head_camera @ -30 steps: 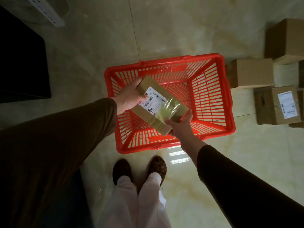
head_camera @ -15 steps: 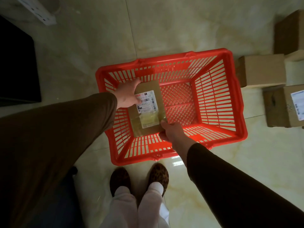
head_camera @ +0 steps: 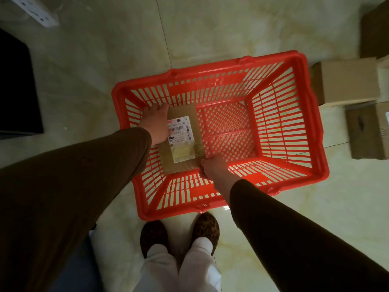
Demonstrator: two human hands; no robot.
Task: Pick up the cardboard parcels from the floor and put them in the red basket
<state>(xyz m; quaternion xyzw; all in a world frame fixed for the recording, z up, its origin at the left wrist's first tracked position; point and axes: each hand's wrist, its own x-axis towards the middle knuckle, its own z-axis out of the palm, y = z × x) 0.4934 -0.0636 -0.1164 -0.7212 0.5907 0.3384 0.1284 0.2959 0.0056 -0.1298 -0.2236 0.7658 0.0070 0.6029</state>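
Note:
A red slatted basket (head_camera: 311, 123) stands on the pale tiled floor in front of my feet. A flat cardboard parcel (head_camera: 195, 114) with a white shipping label lies low inside the basket's left half. My left hand (head_camera: 156, 123) grips its far left edge. My right hand (head_camera: 212, 168) pinches its near right corner. Other cardboard parcels lie on the floor right of the basket: a plain one (head_camera: 347, 83) and one with a label (head_camera: 368, 133) at the frame edge.
A dark cabinet (head_camera: 16, 91) stands at the left. A white power strip (head_camera: 35, 11) lies at the top left. Another brown box (head_camera: 376, 30) sits at the top right. My feet in patterned slippers (head_camera: 179, 232) stand just before the basket.
Both hands have lowered the parcel from above the basket rim, turned it level, and brought it down into the basket's left side. The view has shifted closer to the basket.

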